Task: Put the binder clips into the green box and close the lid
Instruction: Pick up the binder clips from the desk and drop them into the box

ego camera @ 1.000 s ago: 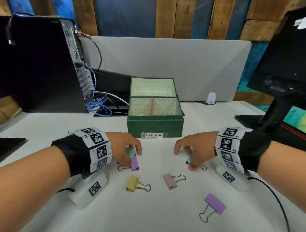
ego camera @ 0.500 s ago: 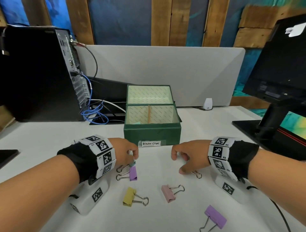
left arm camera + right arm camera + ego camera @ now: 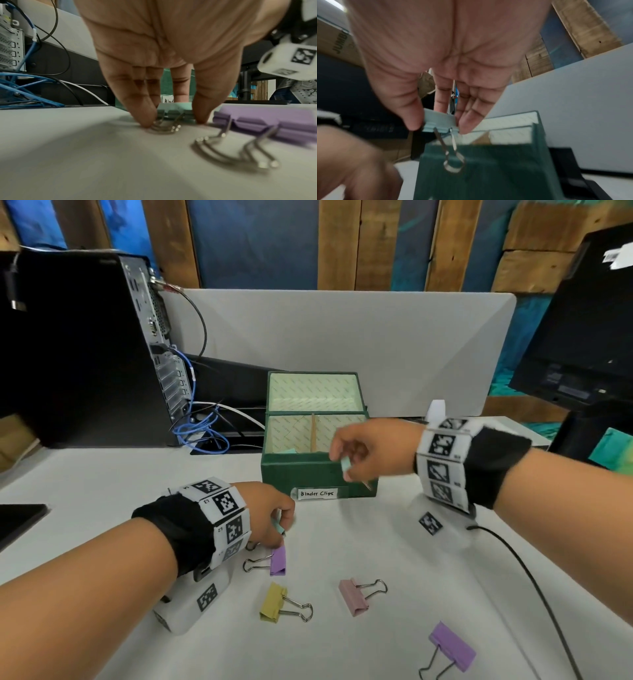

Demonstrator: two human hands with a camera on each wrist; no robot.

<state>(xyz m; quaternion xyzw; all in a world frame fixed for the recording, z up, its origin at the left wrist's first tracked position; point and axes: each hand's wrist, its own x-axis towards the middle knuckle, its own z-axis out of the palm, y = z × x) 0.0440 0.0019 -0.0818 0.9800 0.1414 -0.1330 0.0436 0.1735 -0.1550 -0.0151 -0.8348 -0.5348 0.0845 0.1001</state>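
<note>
Two hands work over a white table (image 3: 102, 474), each with a mint clip. At far left stands a black PC tower (image 3: 78, 354) with blue cables (image 3: 202, 433) spilling behind it. The left hand (image 3: 270, 518) is low on the table, thumb and fingers (image 3: 142, 115) curled down and pinching a mint clip (image 3: 175, 112) that sits on the surface, its wire handles touching the table. Just right of that hand lies a purple clip (image 3: 278, 560), handles pointing left; nearer the camera lie a yellow clip (image 3: 274, 606) and, to its right, a pink clip (image 3: 354, 597). Behind them sits the green box (image 3: 308, 474), lid (image 3: 315, 392) standing open at the back, a divider splitting the inside into left and right compartments, and a white label reading "Binder Clips" on its front. A bit of mint colour shows in the left compartment. The right hand (image 3: 373, 450) is raised at the box's front right edge, thumb and fingers pinching a second mint clip (image 3: 440, 123) by its body, handles hanging down in front of the box wall. Near the front edge lies another purple clip (image 3: 452, 645). A black monitor (image 3: 582, 337) stands at far right.
</note>
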